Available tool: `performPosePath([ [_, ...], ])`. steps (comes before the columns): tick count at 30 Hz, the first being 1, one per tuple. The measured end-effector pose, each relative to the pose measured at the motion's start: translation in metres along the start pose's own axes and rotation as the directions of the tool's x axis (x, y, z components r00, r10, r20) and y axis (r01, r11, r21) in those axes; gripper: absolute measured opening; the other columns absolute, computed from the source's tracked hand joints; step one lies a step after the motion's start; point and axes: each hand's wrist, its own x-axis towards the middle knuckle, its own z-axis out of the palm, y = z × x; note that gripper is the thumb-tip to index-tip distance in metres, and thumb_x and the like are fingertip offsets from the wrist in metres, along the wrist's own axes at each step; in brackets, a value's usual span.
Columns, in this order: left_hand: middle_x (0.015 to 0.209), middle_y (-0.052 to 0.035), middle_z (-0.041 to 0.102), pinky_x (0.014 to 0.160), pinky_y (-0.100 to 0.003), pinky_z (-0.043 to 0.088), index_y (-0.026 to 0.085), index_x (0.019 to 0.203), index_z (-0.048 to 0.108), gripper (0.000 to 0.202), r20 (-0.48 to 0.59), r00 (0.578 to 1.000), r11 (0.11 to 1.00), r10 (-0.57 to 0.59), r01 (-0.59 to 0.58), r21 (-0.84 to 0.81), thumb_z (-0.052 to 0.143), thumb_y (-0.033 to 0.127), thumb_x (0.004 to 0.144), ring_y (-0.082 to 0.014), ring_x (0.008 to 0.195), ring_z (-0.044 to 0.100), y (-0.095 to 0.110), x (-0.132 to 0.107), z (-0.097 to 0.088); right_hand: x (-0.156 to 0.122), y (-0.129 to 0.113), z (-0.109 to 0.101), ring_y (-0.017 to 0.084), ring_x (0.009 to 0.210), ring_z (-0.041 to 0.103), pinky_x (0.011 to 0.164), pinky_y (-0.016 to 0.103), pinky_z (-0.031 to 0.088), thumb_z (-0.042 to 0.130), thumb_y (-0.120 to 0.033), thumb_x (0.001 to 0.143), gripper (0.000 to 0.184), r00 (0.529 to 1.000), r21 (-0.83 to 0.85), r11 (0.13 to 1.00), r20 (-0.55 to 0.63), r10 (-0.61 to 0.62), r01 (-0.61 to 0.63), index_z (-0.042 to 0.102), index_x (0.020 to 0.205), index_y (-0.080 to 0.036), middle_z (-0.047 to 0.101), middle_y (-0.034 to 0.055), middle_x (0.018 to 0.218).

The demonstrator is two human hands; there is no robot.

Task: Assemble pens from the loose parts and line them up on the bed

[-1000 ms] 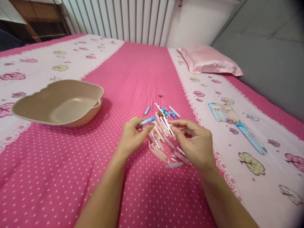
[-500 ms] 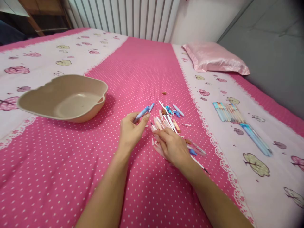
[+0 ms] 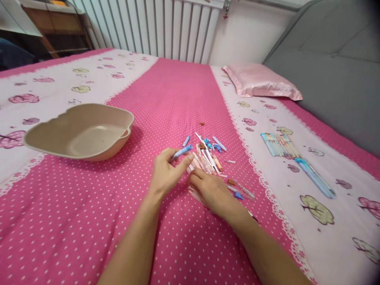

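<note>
My left hand [image 3: 165, 171] is closed around a light-blue pen barrel [image 3: 184, 151], its open end pointing to the right. My right hand [image 3: 212, 193] rests at the near side of a loose heap of clear and pinkish pen parts [image 3: 206, 159]. Its fingers are curled down, and what they pinch is hidden. A short blue pen piece [image 3: 186, 141] lies just beyond my left hand. Behind the heap are a lavender pen barrel [image 3: 219, 143] and small blue clips [image 3: 217, 147]. An orange-brown piece [image 3: 217, 163] lies at its right side.
A beige basin [image 3: 80, 134] stands on the pink dotted bedspread [image 3: 178, 95] at left. To the right lie a row of assembled pens [image 3: 280, 145] and some blue pens [image 3: 315, 178]. A pink pillow [image 3: 263, 81] sits at the back right, by the grey headboard [image 3: 329, 71].
The camera view has tilted up slightly. The blue barrel in my left hand now points more to the right, nearer the heap. My right hand's fingers have curled down closer to the pen parts.
</note>
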Motion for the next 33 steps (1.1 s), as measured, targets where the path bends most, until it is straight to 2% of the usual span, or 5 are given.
performPosePath([
  [16, 0.057, 0.0039, 0.037, 0.054, -0.025, 0.028, 0.018, 0.059, 0.048, 0.034, 0.043, 0.997, 0.995, 0.066, -0.069, 0.076, 0.057, 0.045, 0.077, -0.0111, 0.056, 0.037, 0.0, 0.001, -0.001, 0.0, 0.003, 0.005, 0.018, 0.071, 0.058, 0.058, 0.027, 0.034, 0.047, -0.017, 0.091, 0.014, 0.995, -0.032, 0.994, 0.002, -0.1, 0.1, 0.061, 0.091, -0.018, 0.063, 0.0033, 0.084],
  [22, 0.061, 0.0017, 0.045, 0.056, -0.027, 0.031, 0.017, 0.066, 0.056, 0.033, 0.08, 0.995, 0.997, 0.066, -0.069, 0.039, 0.055, 0.047, 0.08, -0.013, 0.059, 0.042, -0.003, 0.0, -0.004, -0.004, 0.006, -0.011, 0.016, 0.087, 0.057, 0.072, 0.027, 0.044, 0.044, -0.012, 0.09, 0.031, 0.991, 0.373, 0.921, -0.103, -0.083, 0.116, 0.058, 0.114, -0.025, 0.057, 0.0045, 0.103],
  [25, 0.066, -0.0006, 0.051, 0.058, -0.027, 0.033, 0.016, 0.07, 0.059, 0.036, 0.102, 0.993, 0.998, 0.064, -0.066, 0.009, 0.052, 0.049, 0.082, -0.0145, 0.063, 0.046, -0.003, -0.001, -0.005, -0.007, 0.01, -0.026, 0.014, 0.089, 0.056, 0.08, 0.029, 0.045, 0.041, -0.014, 0.092, 0.027, 0.947, 0.626, 0.759, -0.319, 0.038, 0.18, 0.062, 0.105, -0.025, 0.058, 0.0029, 0.097],
  [29, 0.065, -0.0002, 0.05, 0.057, -0.027, 0.032, 0.016, 0.069, 0.06, 0.036, 0.136, 0.984, 0.992, 0.115, -0.121, 0.038, 0.051, 0.048, 0.084, -0.0144, 0.062, 0.045, -0.001, -0.002, -0.002, -0.012, 0.01, -0.038, 0.01, 0.055, 0.05, 0.051, 0.023, 0.042, 0.053, -0.028, 0.09, 0.013, 0.816, 0.826, 0.548, -0.403, 0.414, 0.131, 0.062, 0.098, -0.023, 0.059, -0.0018, 0.074],
  [33, 0.067, -0.0006, 0.053, 0.061, -0.027, 0.033, 0.016, 0.074, 0.063, 0.033, 0.175, 0.969, 0.979, 0.174, -0.19, 0.079, 0.053, 0.046, 0.084, -0.0153, 0.065, 0.048, 0.002, -0.004, -0.001, -0.016, 0.005, -0.042, 0.012, 0.069, 0.06, 0.061, 0.025, 0.047, 0.057, -0.025, 0.088, 0.015, 0.742, 0.764, 0.639, -0.477, 0.471, 0.085, 0.068, 0.099, -0.023, 0.066, 0.0008, 0.086],
])
